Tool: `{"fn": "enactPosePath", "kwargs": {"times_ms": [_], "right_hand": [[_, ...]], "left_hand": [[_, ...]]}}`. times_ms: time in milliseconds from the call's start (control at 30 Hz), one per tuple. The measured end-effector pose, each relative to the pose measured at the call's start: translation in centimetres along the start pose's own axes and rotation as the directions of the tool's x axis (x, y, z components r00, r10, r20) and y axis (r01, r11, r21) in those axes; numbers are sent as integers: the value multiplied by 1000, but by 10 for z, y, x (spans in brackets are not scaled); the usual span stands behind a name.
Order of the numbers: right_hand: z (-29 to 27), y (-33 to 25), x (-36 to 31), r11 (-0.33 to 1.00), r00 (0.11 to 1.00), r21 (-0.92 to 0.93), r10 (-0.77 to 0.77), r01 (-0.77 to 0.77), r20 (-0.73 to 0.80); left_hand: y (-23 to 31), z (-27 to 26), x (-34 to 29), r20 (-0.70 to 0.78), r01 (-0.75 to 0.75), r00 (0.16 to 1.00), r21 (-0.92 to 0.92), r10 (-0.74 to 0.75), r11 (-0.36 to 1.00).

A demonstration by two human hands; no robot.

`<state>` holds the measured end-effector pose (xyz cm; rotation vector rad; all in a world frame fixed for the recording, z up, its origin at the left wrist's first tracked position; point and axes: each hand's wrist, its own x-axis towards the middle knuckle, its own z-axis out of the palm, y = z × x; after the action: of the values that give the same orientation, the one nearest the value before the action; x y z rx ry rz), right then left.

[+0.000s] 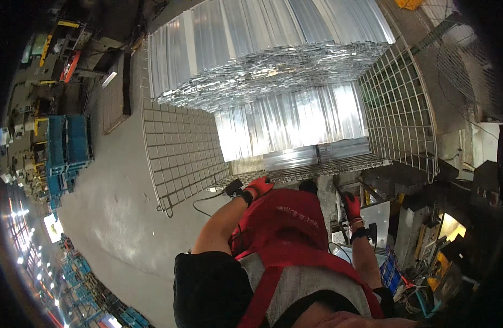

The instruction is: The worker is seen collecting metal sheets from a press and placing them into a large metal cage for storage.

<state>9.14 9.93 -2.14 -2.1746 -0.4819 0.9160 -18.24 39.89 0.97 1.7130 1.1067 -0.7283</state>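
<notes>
My left hand, in a red glove, is at the front of my red apron, close to the near side of a wire mesh cage. My right hand, also red-gloved, hangs low on the right beside a metal frame. Nothing can be seen held in either hand, but the fingers are too small and dark to read. Long shiny metal strips lie stacked high at the back of the cage. A lower stack of the same strips lies nearer to me.
Blue bins stand on the left beyond the grey floor. A flat dark panel is left of the cage. Machinery with a lit yellow opening and a blue crate crowd my right side.
</notes>
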Motion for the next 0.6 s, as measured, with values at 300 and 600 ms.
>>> {"fn": "enactPosePath", "kwargs": {"times_ms": [300, 600], "right_hand": [[86, 101, -132, 978, 977, 81, 196, -190, -82], [216, 29, -265, 984, 993, -178, 5, 16, 116]], "left_hand": [[-70, -21, 25, -13, -367, 928, 134, 372, 921], [-131, -31, 15, 218, -518, 853, 253, 473, 817]]}}
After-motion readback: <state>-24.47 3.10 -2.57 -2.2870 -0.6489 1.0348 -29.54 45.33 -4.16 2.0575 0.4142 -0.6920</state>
